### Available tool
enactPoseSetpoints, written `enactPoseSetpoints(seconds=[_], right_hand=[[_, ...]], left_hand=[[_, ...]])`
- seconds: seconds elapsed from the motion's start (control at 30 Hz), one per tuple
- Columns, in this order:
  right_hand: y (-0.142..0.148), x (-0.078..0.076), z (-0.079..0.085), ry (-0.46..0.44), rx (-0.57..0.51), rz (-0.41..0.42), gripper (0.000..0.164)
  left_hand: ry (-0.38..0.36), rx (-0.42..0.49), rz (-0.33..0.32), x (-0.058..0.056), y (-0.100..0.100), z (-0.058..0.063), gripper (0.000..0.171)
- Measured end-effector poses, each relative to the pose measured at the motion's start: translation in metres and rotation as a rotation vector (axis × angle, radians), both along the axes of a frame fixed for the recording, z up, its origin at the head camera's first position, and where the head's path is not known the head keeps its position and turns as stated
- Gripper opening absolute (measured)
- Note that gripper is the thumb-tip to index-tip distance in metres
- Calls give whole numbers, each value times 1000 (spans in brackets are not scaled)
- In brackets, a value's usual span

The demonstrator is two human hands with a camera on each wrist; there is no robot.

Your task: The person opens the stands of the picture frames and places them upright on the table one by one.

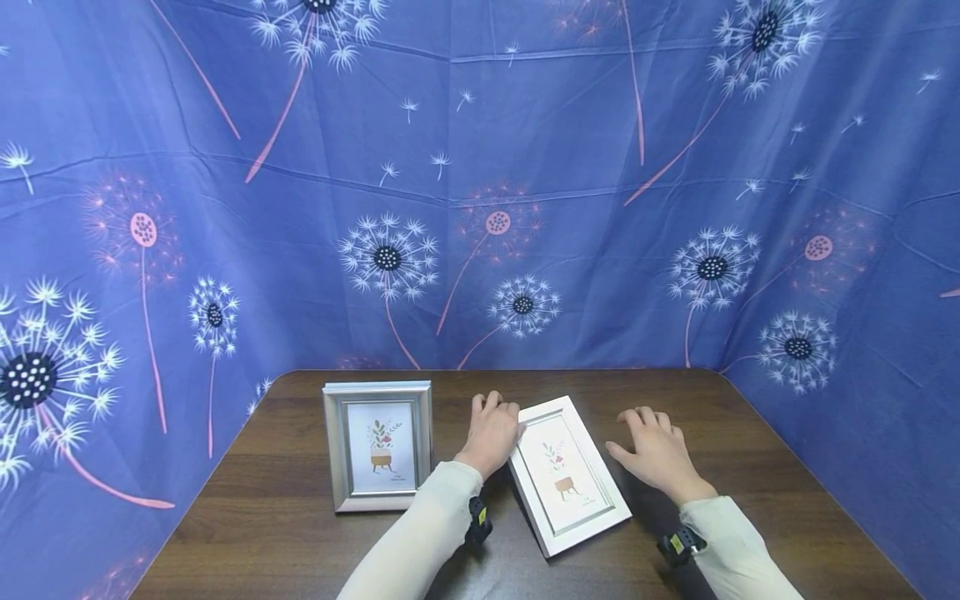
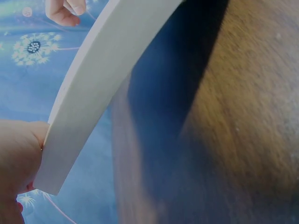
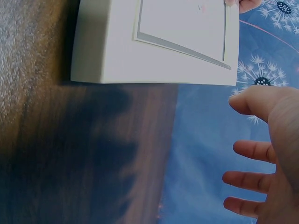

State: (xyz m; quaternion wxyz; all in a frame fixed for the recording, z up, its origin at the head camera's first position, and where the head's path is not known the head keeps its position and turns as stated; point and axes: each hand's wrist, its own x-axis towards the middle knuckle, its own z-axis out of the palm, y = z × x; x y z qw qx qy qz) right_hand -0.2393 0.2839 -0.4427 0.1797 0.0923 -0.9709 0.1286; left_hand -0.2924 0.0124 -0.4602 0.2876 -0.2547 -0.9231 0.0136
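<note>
In the head view a white picture frame [image 1: 567, 475] with a printed potted plant sits at a slant. My left hand [image 1: 492, 433] grips its upper left edge, thumb on the front; the left wrist view shows the frame's white side [image 2: 88, 98] with a dark shadow beside it. To the frame's right, my right hand [image 1: 656, 450] hovers with spread, slightly bent fingers and touches nothing. In the right wrist view a gap lies between that hand's thumb [image 3: 252, 100] and the frame. A silver picture frame [image 1: 379, 447] with a similar print stands upright left of my left hand.
Both frames are on a brown wooden table [image 1: 255, 475]. Blue cloth [image 1: 585, 167] with a dandelion print hangs behind the table and along both sides. Each wrist wears a small black camera, such as the one on the right wrist [image 1: 678, 546].
</note>
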Motion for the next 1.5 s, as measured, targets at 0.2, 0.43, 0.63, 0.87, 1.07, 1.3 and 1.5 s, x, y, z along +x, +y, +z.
enactPoseSetpoints(seconds=[0.2,0.43,0.63,0.87,1.07,1.3,1.5], right_hand=[[4,-1,0,13,6,8,47],[5,1,4,31,-3,17,45],[8,3,8,34,-13,10,45],[14,8,10,37,-29,-2,47],[18,11,15,41,-36,-4,48],[20,14,22,33,-29,-5,48],[22,14,23,51,-25,4,46]], left_hand=[[-5,40,-27,4,1,6,22],[-20,88,-47,13,4,20,22],[2,84,-52,21,7,30,22],[20,96,-63,27,7,36,24],[24,112,-80,31,7,39,29],[-4,126,-95,35,8,48,32],[-22,133,-122,37,10,54,32]])
